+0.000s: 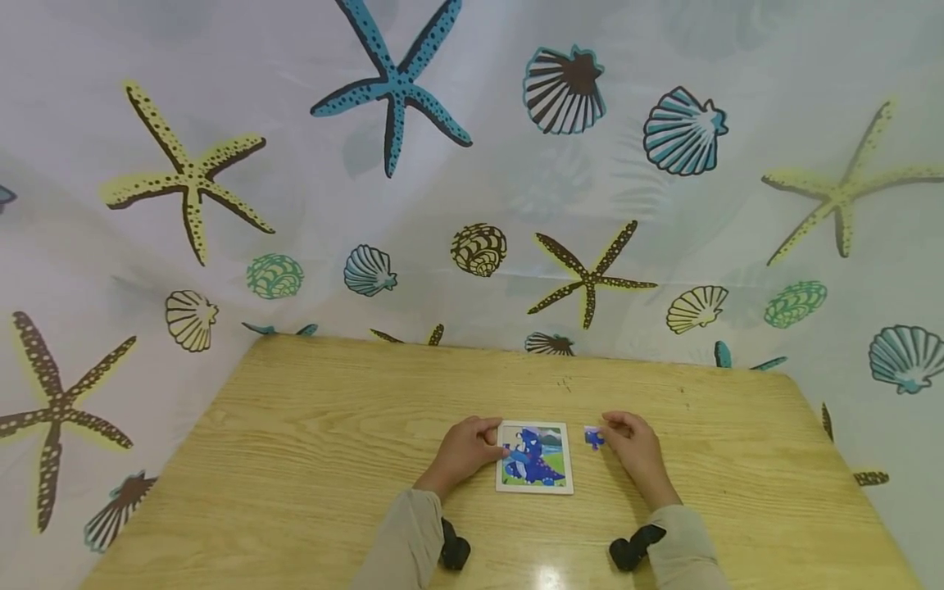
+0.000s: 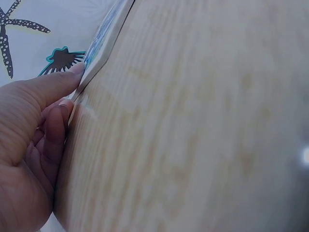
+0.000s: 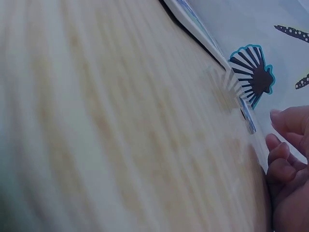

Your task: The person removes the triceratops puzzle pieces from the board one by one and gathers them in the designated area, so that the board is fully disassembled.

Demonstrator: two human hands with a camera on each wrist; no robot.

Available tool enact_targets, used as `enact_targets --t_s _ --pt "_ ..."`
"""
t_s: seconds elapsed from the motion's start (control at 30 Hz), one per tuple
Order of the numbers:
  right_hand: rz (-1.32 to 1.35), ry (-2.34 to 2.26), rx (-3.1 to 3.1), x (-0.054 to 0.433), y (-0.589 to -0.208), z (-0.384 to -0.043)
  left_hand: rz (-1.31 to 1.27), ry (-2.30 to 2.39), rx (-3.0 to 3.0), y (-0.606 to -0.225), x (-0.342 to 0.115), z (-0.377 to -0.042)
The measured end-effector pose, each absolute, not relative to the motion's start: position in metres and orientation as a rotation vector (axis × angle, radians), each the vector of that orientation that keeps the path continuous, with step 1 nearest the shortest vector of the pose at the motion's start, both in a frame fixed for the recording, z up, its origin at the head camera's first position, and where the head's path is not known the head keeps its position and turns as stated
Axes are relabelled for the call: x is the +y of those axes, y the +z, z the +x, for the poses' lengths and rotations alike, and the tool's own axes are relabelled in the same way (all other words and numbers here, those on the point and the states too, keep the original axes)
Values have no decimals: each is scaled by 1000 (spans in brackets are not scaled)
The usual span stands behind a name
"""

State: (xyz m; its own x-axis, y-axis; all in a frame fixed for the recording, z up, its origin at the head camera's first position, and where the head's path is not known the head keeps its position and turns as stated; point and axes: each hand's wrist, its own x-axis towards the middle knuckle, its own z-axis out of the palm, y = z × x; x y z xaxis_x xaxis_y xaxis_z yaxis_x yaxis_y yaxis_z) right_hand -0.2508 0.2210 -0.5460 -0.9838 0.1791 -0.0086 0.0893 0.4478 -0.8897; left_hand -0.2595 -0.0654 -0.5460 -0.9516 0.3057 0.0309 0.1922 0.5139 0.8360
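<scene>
In the head view, a square jigsaw puzzle [image 1: 537, 471] with a pale frame lies on the wooden table. Its picture is a blue dinosaur, with a pale patch at the upper left. My left hand [image 1: 465, 451] grips the puzzle's left edge, thumb on top. The left wrist view has this thumb [image 2: 58, 87] against the frame [image 2: 104, 55]. A loose blue puzzle piece [image 1: 593, 437] lies right of the frame. My right hand [image 1: 636, 449] is just beside it. In the right wrist view the piece [image 3: 247, 118] lies flat, a small gap from the loosely bent fingers [image 3: 282, 164].
The wooden table [image 1: 332, 426] extends around the puzzle on every side. Behind it hangs a pale cloth [image 1: 457, 188] printed with starfish and shells. Black straps with dark knobs [image 1: 456, 551] are on both wrists.
</scene>
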Motion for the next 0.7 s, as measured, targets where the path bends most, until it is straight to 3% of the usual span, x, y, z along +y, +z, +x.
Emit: enact_targets --t_s 0.7 --pt "-197 1889 -2456 212 -537 -244 466 1397 2659 -548 -66 -261"
